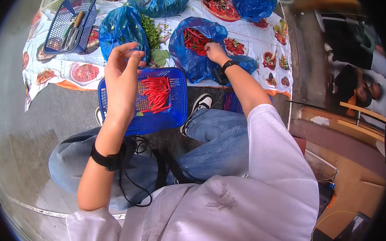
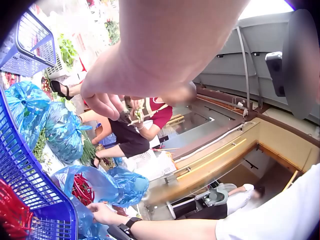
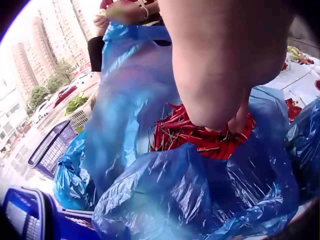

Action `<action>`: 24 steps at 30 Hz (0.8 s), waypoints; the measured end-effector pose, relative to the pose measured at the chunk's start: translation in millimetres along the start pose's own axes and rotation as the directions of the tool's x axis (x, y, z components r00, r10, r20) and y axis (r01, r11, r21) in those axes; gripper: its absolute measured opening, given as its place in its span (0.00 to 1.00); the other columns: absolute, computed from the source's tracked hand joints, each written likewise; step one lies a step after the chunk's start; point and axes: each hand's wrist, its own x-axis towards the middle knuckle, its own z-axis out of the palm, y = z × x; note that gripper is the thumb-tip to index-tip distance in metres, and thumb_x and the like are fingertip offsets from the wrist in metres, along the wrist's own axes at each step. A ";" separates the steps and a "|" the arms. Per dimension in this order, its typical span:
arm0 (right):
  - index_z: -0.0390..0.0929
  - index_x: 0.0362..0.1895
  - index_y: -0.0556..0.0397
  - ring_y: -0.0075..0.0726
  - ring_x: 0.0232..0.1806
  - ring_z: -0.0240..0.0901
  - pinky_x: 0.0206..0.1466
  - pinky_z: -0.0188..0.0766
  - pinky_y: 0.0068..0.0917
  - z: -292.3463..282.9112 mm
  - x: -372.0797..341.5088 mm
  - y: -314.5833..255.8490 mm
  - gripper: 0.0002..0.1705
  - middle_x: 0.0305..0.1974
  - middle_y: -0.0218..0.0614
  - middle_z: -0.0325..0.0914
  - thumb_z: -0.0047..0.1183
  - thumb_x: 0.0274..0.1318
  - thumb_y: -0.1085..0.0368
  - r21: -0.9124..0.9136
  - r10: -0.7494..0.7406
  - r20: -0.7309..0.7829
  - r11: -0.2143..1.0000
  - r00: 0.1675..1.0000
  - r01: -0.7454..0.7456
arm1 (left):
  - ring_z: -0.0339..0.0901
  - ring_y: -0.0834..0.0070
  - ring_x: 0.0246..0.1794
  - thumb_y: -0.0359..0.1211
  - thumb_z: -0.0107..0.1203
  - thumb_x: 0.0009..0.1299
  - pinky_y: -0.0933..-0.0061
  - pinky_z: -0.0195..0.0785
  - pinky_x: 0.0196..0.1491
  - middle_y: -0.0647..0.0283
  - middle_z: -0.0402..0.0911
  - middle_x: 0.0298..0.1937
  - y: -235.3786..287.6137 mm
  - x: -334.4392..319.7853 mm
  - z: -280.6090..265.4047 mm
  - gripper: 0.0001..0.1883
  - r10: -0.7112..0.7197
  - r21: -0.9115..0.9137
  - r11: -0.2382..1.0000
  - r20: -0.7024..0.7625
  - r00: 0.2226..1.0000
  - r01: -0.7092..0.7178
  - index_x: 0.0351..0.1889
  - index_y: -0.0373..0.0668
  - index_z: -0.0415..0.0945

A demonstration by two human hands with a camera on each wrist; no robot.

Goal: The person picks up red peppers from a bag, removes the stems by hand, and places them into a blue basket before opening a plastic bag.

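Observation:
A blue plastic bag [image 1: 180, 44] lies open with red chilies [image 1: 193, 40] inside. My right hand [image 1: 215, 52] reaches into it, its fingertips down among the chilies [image 3: 172, 132]; the right wrist view shows the back of that hand [image 3: 215, 90], and its fingertips are partly hidden. My left hand [image 1: 122, 78] is raised above the left side of a blue basket [image 1: 179, 115], fingers loosely bent and apart, holding nothing. Red chilies [image 1: 156, 94] lie in a pile in that basket. In the left wrist view the left hand [image 2: 105, 97] hangs in the air.
Tied blue bags [image 1: 123, 30] and green chilies [image 1: 150, 31] lie on the printed cloth [image 1: 250, 49]. A second basket [image 1: 91, 15] at the far left holds tools with handles [image 1: 77, 23]. Another person [image 2: 132, 135] sits across the cloth. Cables [image 1: 142, 192] hang over my lap.

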 end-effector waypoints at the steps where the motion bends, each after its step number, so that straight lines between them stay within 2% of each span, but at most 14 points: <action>1: 0.82 0.41 0.57 0.58 0.44 0.80 0.51 0.76 0.44 9.4 4.9 -3.2 0.10 0.38 0.51 0.83 0.58 0.51 0.72 0.008 0.063 0.034 0.998 0.997 -0.063 | 0.79 0.76 0.42 0.33 0.53 0.75 0.74 0.69 0.46 0.59 0.82 0.48 -1.8 0.7 0.5 0.15 0.005 0.004 1.000 -0.006 1.000 -0.005 0.57 0.38 0.74; 2: 0.82 0.43 0.56 0.57 0.47 0.79 0.53 0.75 0.44 18.3 5.9 -5.1 0.13 0.42 0.51 0.83 0.64 0.50 0.70 -0.036 0.093 -0.038 0.995 0.995 -0.095 | 0.78 0.77 0.42 0.33 0.54 0.76 0.75 0.69 0.46 0.60 0.83 0.47 -3.2 2.6 0.4 0.15 -0.012 -0.001 1.000 -0.002 1.000 0.012 0.57 0.38 0.75; 5: 0.82 0.44 0.55 0.58 0.49 0.79 0.55 0.74 0.45 25.5 10.1 -16.9 0.15 0.45 0.51 0.82 0.67 0.49 0.68 -0.035 0.211 -0.030 0.977 0.977 -0.212 | 0.77 0.78 0.40 0.34 0.54 0.76 0.76 0.68 0.46 0.61 0.83 0.46 -2.9 3.4 0.4 0.14 -0.042 0.001 0.999 -0.001 0.999 0.042 0.56 0.38 0.76; 7: 0.82 0.41 0.53 0.58 0.48 0.79 0.54 0.74 0.46 27.4 15.8 -15.7 0.12 0.42 0.50 0.83 0.66 0.53 0.65 -0.046 0.215 -0.025 0.975 0.976 -0.216 | 0.77 0.78 0.41 0.34 0.54 0.76 0.76 0.68 0.46 0.61 0.83 0.47 -3.0 4.4 -0.7 0.13 -0.038 0.020 0.999 0.014 0.999 0.038 0.55 0.38 0.77; 10: 0.82 0.38 0.53 0.57 0.46 0.80 0.52 0.74 0.46 18.4 14.1 -15.7 0.09 0.38 0.50 0.83 0.63 0.54 0.63 0.107 0.314 0.045 0.942 0.948 -0.317 | 0.77 0.78 0.41 0.34 0.54 0.76 0.76 0.68 0.46 0.62 0.83 0.46 -0.8 4.4 -0.6 0.13 -0.037 0.026 0.999 0.011 0.999 0.036 0.54 0.38 0.77; 12: 0.81 0.36 0.53 0.57 0.42 0.80 0.48 0.74 0.47 3.3 6.7 -15.9 0.08 0.34 0.50 0.83 0.59 0.53 0.64 0.058 0.048 -0.035 0.997 0.998 -0.046 | 0.77 0.78 0.41 0.34 0.54 0.76 0.76 0.68 0.46 0.62 0.83 0.47 -0.6 3.8 -0.6 0.13 -0.035 0.022 0.999 0.025 0.999 0.035 0.53 0.38 0.77; 13: 0.81 0.36 0.53 0.57 0.42 0.80 0.48 0.74 0.47 -8.5 0.8 -19.9 0.08 0.34 0.50 0.83 0.59 0.53 0.64 0.052 0.050 -0.034 0.997 0.998 -0.049 | 0.77 0.79 0.41 0.34 0.54 0.76 0.76 0.68 0.46 0.62 0.83 0.47 -0.4 3.0 0.0 0.12 -0.031 0.019 0.999 0.039 0.999 0.030 0.53 0.38 0.78; 15: 0.81 0.35 0.55 0.59 0.39 0.80 0.45 0.74 0.48 -36.8 -14.0 -31.9 0.07 0.32 0.51 0.81 0.58 0.51 0.67 -0.239 -0.074 -0.122 0.970 0.990 0.043 | 0.78 0.78 0.41 0.33 0.54 0.75 0.76 0.68 0.46 0.63 0.83 0.47 -0.7 1.1 0.5 0.12 -0.023 0.048 0.999 0.059 0.998 0.020 0.53 0.38 0.78; 17: 0.80 0.31 0.57 0.61 0.37 0.79 0.42 0.74 0.51 -82.9 -36.9 -56.6 0.05 0.32 0.52 0.81 0.56 0.50 0.69 -0.243 -0.060 -0.074 0.969 0.995 0.041 | 0.78 0.78 0.41 0.32 0.55 0.74 0.76 0.68 0.46 0.63 0.83 0.47 -3.6 0.2 0.9 0.12 -0.011 0.076 0.997 0.084 0.996 0.005 0.53 0.39 0.78; 19: 0.80 0.30 0.58 0.55 0.32 0.78 0.37 0.73 0.46 -126.1 -70.4 -87.9 0.05 0.30 0.50 0.80 0.59 0.50 0.69 -0.185 -0.259 -0.179 0.956 0.949 0.226 | 0.77 0.79 0.41 0.29 0.58 0.72 0.75 0.69 0.47 0.65 0.82 0.46 -8.9 0.0 1.6 0.13 0.084 0.246 0.960 0.206 0.975 -0.135 0.53 0.40 0.77; 21: 0.81 0.31 0.59 0.48 0.29 0.76 0.35 0.72 0.41 -170.1 -103.8 -132.7 0.05 0.29 0.47 0.80 0.60 0.51 0.69 -0.080 -0.272 -0.171 0.962 0.947 0.262 | 0.78 0.74 0.42 0.28 0.61 0.69 0.71 0.70 0.49 0.63 0.83 0.46 -7.7 -5.1 9.0 0.15 0.118 0.265 0.948 0.228 0.967 -0.178 0.53 0.40 0.77; 22: 0.81 0.32 0.59 0.41 0.26 0.75 0.32 0.71 0.36 -186.6 -119.7 -155.4 0.05 0.28 0.44 0.80 0.62 0.51 0.70 0.041 -0.286 -0.161 0.954 0.944 0.296 | 0.78 0.70 0.43 0.29 0.62 0.68 0.68 0.70 0.49 0.61 0.82 0.46 -7.0 -7.6 12.3 0.16 0.335 0.369 0.825 0.289 0.897 -0.427 0.54 0.39 0.77; 23: 0.81 0.32 0.59 0.41 0.26 0.75 0.32 0.71 0.36 -198.1 -135.8 -176.7 0.05 0.28 0.44 0.80 0.62 0.51 0.70 0.048 -0.293 -0.161 0.951 0.942 0.305 | 0.78 0.66 0.43 0.30 0.63 0.67 0.65 0.71 0.50 0.59 0.82 0.46 -5.3 -10.6 14.6 0.18 0.513 0.451 0.628 0.375 0.773 -0.635 0.54 0.39 0.77; 24: 0.81 0.32 0.59 0.41 0.26 0.74 0.33 0.71 0.35 -206.4 -151.1 -196.6 0.06 0.28 0.43 0.79 0.62 0.51 0.70 0.123 -0.285 -0.140 0.945 0.948 0.303 | 0.77 0.58 0.45 0.31 0.66 0.64 0.61 0.70 0.51 0.55 0.81 0.49 1.8 -14.1 16.3 0.21 0.538 0.461 0.555 0.435 0.722 -0.692 0.54 0.39 0.77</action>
